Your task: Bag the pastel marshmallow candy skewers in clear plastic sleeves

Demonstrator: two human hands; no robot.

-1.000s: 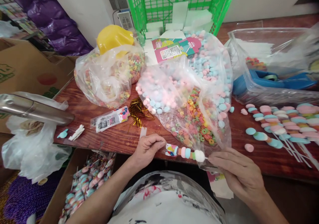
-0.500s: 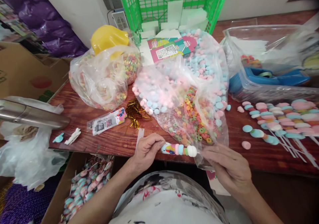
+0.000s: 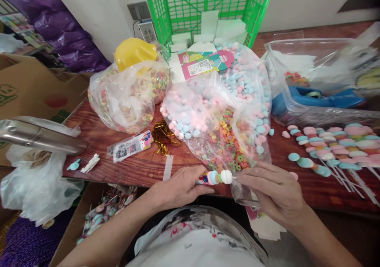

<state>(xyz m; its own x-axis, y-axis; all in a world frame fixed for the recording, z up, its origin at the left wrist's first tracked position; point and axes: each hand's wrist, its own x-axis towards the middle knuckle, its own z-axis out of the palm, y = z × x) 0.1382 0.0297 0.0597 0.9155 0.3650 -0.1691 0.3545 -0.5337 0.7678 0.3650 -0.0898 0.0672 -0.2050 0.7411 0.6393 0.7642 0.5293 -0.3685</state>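
A candy skewer (image 3: 220, 177) of coloured marshmallows and rings, partly inside a clear printed wrapper, lies level between my hands just above the table's front edge. My left hand (image 3: 182, 184) wraps round its left end, hiding most of the print. At the other end, the fingers of my right hand (image 3: 268, 189) pinch the thin stick beside the white marshmallow. Right behind them lies an opened clear bag of fruit-coloured candy rings (image 3: 233, 140). Pink and blue marshmallows (image 3: 190, 116) in clear plastic spread further back.
Finished-looking skewers (image 3: 335, 144) lie on the right, before a clear bin (image 3: 314, 112) with a blue tape dispenser (image 3: 323, 96). A green basket (image 3: 208, 1) stands behind. Left are printed wrappers (image 3: 130, 146), gold ties (image 3: 163, 136) and a steel flask (image 3: 44, 136). Below sits a carton of skewers (image 3: 101, 215).
My left hand has slid rightward along the skewer and closed round its wrapped end, covering the printed part. My right hand stays at the stick. The view has shifted slightly.
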